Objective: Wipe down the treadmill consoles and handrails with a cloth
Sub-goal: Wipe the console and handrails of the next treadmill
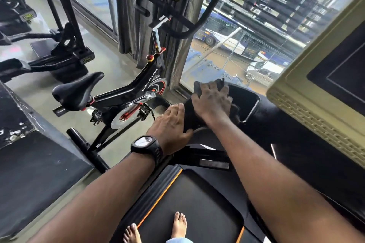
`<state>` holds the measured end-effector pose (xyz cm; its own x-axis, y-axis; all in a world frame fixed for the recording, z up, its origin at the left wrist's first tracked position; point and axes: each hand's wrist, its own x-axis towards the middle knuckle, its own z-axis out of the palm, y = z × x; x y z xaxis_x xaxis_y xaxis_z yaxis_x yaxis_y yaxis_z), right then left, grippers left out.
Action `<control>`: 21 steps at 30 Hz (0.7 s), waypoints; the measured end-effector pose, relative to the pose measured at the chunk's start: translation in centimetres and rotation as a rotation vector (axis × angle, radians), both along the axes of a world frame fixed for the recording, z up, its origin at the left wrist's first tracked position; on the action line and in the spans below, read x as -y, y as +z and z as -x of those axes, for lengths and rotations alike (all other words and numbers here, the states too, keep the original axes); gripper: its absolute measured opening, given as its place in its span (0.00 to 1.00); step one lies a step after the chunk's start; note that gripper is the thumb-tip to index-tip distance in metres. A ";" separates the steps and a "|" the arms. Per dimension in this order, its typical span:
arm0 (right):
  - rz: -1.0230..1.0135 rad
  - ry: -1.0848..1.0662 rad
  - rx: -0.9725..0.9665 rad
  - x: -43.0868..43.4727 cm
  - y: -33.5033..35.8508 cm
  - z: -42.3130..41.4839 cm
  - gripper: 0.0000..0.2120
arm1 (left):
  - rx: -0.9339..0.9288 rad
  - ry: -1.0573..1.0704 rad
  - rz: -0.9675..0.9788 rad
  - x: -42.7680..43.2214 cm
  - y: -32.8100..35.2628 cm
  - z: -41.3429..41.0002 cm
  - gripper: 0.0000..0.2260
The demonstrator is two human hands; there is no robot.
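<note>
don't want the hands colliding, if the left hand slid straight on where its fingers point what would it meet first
Likely the dark cloth under the right hand: the left hand lies flat on the treadmill console, pointing toward it. Depth is unclear.

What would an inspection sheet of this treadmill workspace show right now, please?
Surface: treadmill console, dark; beige-framed screen to its right.
Job's things: dark cloth bunched on the console's left end.
Clutter: nothing seen.
Grippers: right hand grips the cloth; left hand, fingers straight, rests on the console edge, wristwatch on its wrist.
Cables: nothing seen at the treadmill.
Surroundings: spin bike to the left, window ahead, bare feet on the belt.
</note>
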<state>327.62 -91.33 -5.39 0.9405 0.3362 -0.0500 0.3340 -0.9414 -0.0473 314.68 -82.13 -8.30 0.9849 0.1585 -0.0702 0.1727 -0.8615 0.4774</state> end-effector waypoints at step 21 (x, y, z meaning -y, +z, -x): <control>0.108 0.058 -0.112 1.0 3.0 2.1 0.22 | 0.009 0.017 0.055 -0.3 -0.3 0.0 0.39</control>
<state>325.54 -92.36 -2.37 0.9061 0.3769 -0.1922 0.3864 -0.9222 0.0131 314.71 -81.87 -8.59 0.9827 0.1713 -0.0701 0.1823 -0.8311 0.5255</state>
